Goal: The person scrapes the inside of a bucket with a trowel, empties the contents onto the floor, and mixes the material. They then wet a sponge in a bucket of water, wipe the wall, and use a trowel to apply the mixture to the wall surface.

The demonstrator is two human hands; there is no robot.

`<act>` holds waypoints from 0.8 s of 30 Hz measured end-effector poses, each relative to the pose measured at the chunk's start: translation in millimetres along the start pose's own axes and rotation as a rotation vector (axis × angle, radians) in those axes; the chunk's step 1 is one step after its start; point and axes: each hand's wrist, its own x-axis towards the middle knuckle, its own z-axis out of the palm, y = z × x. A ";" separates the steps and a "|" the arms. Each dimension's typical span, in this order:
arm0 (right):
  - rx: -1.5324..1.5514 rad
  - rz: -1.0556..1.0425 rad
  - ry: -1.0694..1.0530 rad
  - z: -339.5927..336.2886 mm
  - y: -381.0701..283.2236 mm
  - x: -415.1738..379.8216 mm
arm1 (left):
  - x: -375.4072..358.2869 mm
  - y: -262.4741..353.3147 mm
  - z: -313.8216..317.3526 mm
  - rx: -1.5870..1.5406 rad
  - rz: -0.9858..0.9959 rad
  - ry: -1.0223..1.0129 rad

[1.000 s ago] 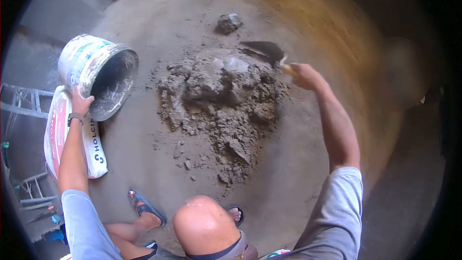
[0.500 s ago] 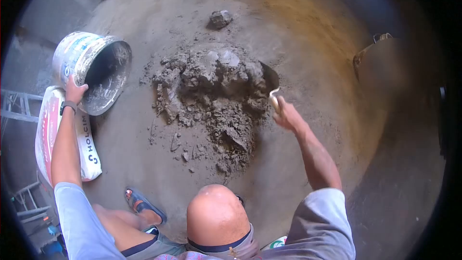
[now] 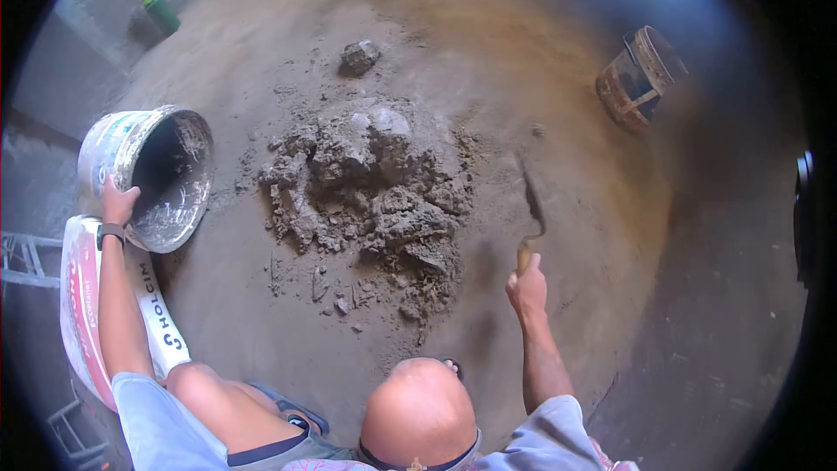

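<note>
At the left, my left hand point(image 3: 119, 201) grips the lower side of a white bucket point(image 3: 106, 155), which is tipped with its mouth facing right. My right hand point(image 3: 528, 288) is closed around the handle of a trowel point(image 3: 533, 201). The trowel's blade points away from me and looks edge-on, to the right of the mortar heap. In the middle of the floor lies the lumpy grey mortar heap point(image 3: 375, 183). A separate grey lump point(image 3: 359, 58) lies beyond it.
A cement bag point(image 3: 161, 318) lies beside my left forearm. Another bucket point(image 3: 623, 92) leans at the upper right. A green bottle point(image 3: 160, 13) is at the upper left. Part of a ladder point(image 3: 30, 259) shows at the left edge. My knees are near the bottom.
My right hand has drawn the trowel back from the heap's right side, toward me. The view has shifted, and the right-hand bucket shows more fully. My left hand still holds the white bucket.
</note>
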 end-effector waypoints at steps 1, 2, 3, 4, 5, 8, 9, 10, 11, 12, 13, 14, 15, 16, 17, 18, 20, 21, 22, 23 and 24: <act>-0.084 0.043 -0.089 10.2 15.3 0.9 | 9.0 -17.2 7.9 0.014 -0.005 -0.002; -0.165 0.083 -0.179 15.1 22.3 -0.8 | 7.3 -5.4 5.2 0.004 -0.003 0.001; -0.140 0.124 -0.187 16.9 18.5 -4.5 | 2.3 18.7 -7.3 0.004 -0.043 -0.052; -0.139 0.115 -0.185 17.5 6.7 -10.1 | -0.9 28.0 -16.2 0.010 -0.090 -0.108; -0.111 0.173 -0.123 19.4 -3.4 -28.8 | 3.5 16.1 -8.6 0.067 -0.058 -0.045; -0.112 0.181 -0.072 31.6 -3.2 -51.2 | -2.1 38.4 -19.7 0.043 -0.072 -0.058; -0.130 0.150 -0.133 32.9 -5.7 -53.7 | -2.5 36.4 -19.0 0.084 -0.056 -0.028; -0.152 0.127 -0.200 27.7 -15.8 -59.2 | 1.7 21.0 -15.3 0.082 -0.050 -0.041; -0.104 0.185 -0.156 28.4 -25.9 -64.4 | 8.8 0.2 -6.9 0.042 0.030 0.011; -0.072 0.234 -0.094 32.6 -29.5 -71.0 | 10.1 -7.9 4.4 -0.004 0.118 0.046; -0.064 0.237 -0.083 37.6 -26.1 -75.6 | 3.3 15.7 -16.2 -0.050 0.068 -0.132; -0.068 0.253 -0.068 41.1 -18.2 -69.7 | 5.1 6.8 -15.4 -0.127 0.079 -0.178; -0.117 0.211 -0.147 38.5 -17.6 -70.1 | 3.5 0.9 -16.7 -0.154 0.089 -0.169; -0.160 0.165 -0.231 37.9 -17.8 -73.7 | 3.8 -3.9 -18.3 -0.175 0.098 -0.158; -0.121 0.184 -0.180 34.8 -18.8 -75.7 | 4.7 -9.1 -20.7 -0.181 0.096 -0.158; -0.127 0.187 -0.185 32.0 -25.1 -79.5 | -0.2 -2.0 -32.0 -0.251 0.084 -0.256; 0.034 0.376 0.044 29.0 -27.7 -95.2 | -2.0 -3.2 -35.1 -0.319 0.096 -0.370; -0.051 0.372 0.074 36.1 -15.3 -101.9 | 0.7 -14.4 -28.9 -0.288 0.098 -0.317; -0.049 0.392 0.086 41.8 3.0 -104.8 | 2.1 -18.1 -24.8 -0.261 0.100 -0.262; -0.044 0.289 -0.018 45.2 26.1 -104.8 | -2.2 1.2 -37.3 -0.258 0.083 -0.321; -0.034 0.181 -0.115 44.0 37.9 -103.6 | 6.7 1.5 -42.7 -0.267 0.107 -0.317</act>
